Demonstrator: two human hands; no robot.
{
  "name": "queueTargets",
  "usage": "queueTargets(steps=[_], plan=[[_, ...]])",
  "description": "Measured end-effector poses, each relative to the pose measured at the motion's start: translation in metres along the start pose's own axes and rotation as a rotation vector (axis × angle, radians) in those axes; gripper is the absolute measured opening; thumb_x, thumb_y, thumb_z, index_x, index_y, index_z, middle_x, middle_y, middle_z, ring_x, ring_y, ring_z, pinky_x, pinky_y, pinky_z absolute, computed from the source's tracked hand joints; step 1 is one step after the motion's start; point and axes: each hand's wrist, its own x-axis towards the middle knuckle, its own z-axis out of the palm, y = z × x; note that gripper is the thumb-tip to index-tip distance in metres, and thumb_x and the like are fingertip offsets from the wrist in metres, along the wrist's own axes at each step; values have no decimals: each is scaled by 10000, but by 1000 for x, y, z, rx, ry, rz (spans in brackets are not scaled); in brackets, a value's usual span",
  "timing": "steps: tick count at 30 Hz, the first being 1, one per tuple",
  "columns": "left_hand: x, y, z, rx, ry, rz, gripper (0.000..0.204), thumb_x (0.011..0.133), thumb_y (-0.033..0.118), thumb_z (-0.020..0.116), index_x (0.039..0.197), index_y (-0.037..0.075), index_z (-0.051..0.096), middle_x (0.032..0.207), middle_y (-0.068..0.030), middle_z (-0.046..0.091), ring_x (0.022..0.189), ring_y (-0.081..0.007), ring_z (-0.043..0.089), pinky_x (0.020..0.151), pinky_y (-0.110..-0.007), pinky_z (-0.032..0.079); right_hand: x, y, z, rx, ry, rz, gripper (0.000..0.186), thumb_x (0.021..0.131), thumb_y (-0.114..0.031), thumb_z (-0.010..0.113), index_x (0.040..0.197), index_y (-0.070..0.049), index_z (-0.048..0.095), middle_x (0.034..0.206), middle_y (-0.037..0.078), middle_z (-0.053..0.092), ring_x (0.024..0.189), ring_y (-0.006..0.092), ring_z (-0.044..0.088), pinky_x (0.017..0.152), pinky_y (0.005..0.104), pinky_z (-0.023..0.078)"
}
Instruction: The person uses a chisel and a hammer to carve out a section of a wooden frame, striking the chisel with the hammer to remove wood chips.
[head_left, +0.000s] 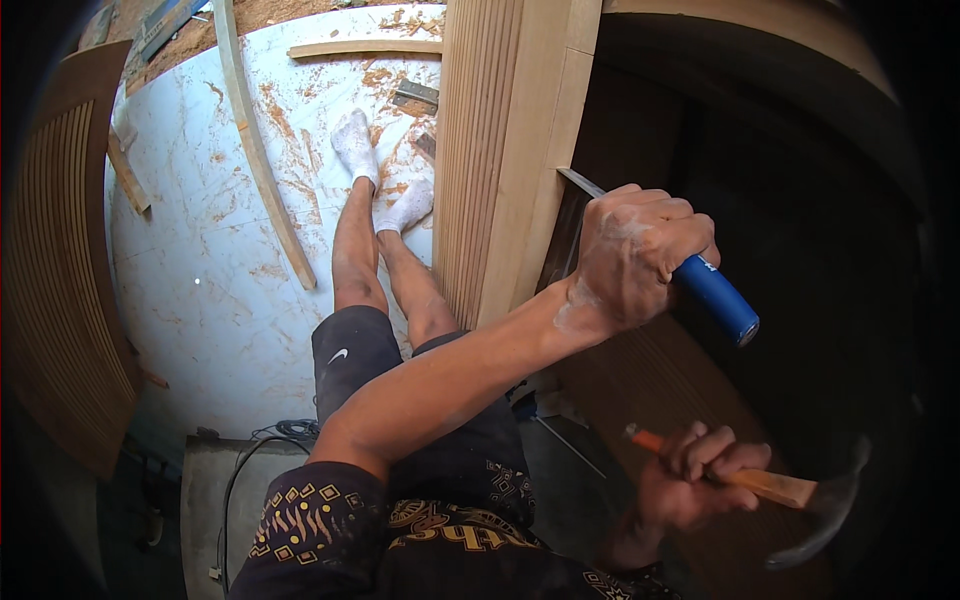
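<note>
Between two and three o'clock, the left hand [642, 250] wraps its fingers around a blue-handled chisel [720, 301], at four the right hand [697, 478] curls its fingers around a hammer [778, 487], and the chisel's tip meets a grooved wooden panel [515, 150] near twelve.

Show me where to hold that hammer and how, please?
Probably best by its wooden handle, reaching from the picture's lower edge, as the right hand does. The handle is slim and straight, so it should be easy to wrap around. Keep off the curved metal head at the right end.
</note>
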Motion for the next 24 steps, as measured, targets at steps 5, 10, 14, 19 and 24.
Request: queueTargets(steps=[5,10,14,19,24], plan=[[5,-4,-1,-66,54,5,283,794,47,688,594,104,496,533,-64,507,461,-234,523,481,-351,392,-8,3,11,-128,196,324,678,795,-653,737,1023,-79,459,722,-1,431,524,78,418,456,250,461],[3,-7,1,-59,42,19,275,792,44,687,594,99,504,534,-72,507,467,-247,530,482,-356,401,9,8,21,-90,86,365,515,918,-545,656,1033,-80,467,707,-4,422,514,78,389,436,238,411],[1,-4,2,-52,15,16,286,772,46,698,579,106,496,527,-58,498,456,-229,514,470,-346,373,3,7,20,-35,187,377,517,951,-573,592,1001,-76,457,678,-5,399,495,71,348,407,229,332],[-6,-4,7,40,-5,61,292,755,44,706,568,116,493,518,-38,483,448,-201,489,459,-334,334,10,1,18,-31,152,75,604,909,-661,585,944,-78,431,632,-5,370,483,67,301,469,221,371],[-5,-4,9,51,12,39,284,760,48,702,572,114,501,510,-31,463,449,-198,483,462,-333,336,11,2,20,-236,203,279,644,863,-655,651,964,-52,449,674,-8,418,537,79,393,524,236,410]])
